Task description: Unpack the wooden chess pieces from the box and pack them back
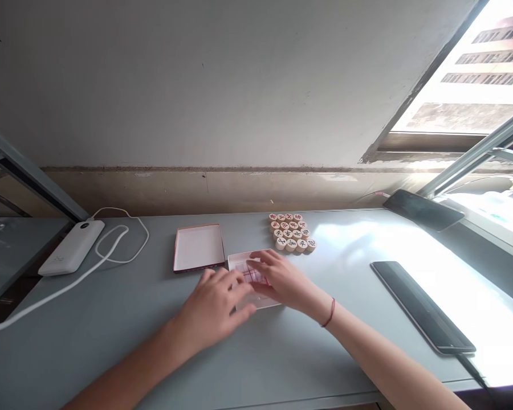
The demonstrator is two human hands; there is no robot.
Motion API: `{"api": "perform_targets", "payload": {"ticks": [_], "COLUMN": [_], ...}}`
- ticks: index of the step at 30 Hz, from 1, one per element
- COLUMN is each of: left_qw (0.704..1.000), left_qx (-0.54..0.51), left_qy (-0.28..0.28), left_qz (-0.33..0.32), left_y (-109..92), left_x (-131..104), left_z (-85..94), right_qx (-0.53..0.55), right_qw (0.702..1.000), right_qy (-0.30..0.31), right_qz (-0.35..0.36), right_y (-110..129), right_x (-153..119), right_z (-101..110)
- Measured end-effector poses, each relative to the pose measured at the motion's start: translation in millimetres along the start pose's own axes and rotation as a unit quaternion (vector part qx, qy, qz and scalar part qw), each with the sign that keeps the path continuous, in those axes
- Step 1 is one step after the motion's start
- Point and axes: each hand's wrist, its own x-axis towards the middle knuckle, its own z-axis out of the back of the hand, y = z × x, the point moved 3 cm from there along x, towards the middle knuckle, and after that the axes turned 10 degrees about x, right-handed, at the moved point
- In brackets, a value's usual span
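The left hand (211,307) is loosely spread, its thumb apart from the fingers, at the near left part of an open box (270,303). It is slightly blurred, and whether its fingertips touch the box cannot be told. The right hand (282,279) reaches over the same box from the other side, its fingers bent above a sheet (245,270) with red lines that lies inside. Whether these fingers pinch the sheet or only rest over it cannot be told. The box sits on the table (325,364), beneath and between the two hands, partly covered by them. A thin red bracelet (333,310) circles the right wrist.

Just beyond the left hand lies a shallow lid (199,247), its pale inside facing up and its corner near the box. Beyond the right hand, round game pieces (288,233) stand close together in four rows of four, with red characters on the farther rows and black ones on the nearer.

Well to the left of the left hand is a white power bank (72,247) with a white cable (68,286) looping beside it. Well to the right of the right hand lies a dark phone (423,307).
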Motion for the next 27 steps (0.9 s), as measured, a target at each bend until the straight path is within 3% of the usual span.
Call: {"api": "perform_targets", "payload": {"ticks": [3,6,10,14,18,21,23,25,27], "left_qw": [0.995,0.989,0.988,0.986,0.978,0.976,0.978,0.983,0.986], "left_qx": [0.019,0.058,0.054,0.058,0.129,0.139,0.131,0.124,0.117], "left_qy": [-0.027,-0.011,-0.014,-0.02,-0.064,-0.1,-0.094,-0.061,-0.029], "left_qz": [0.093,0.133,0.141,0.156,0.153,0.135,0.129,0.12,0.111], "left_y": [30.1,52.2,60.9,60.7,55.6,47.8,43.2,39.3,36.1], "left_x": [7.6,11.0,6.4,-0.2,3.1,13.1,20.8,27.1,30.6], "left_z": [-3.4,-21.0,-36.6,-34.0,-26.0,-20.9,-19.8,-21.6,-25.0], "right_qx": [-0.001,-0.039,-0.075,-0.096,-0.098,-0.099,-0.071,0.0,0.074], "right_qw": [0.996,0.978,0.95,0.932,0.93,0.933,0.951,0.975,0.984], "right_qy": [-0.059,-0.092,-0.039,0.017,0.018,0.001,-0.031,-0.066,-0.053], "right_qz": [-0.065,-0.184,-0.3,-0.35,-0.354,-0.345,-0.3,-0.211,-0.153], "right_y": [-20.3,-50.5,-84.3,-104.0,-113.4,-106.9,-90.4,-64.7,-38.2], "right_x": [13.8,38.5,73.1,91.1,96.7,96.1,91.4,80.8,63.7], "right_z": [26.1,47.8,54.3,47.6,45.0,50.1,55.4,58.3,53.8]}}
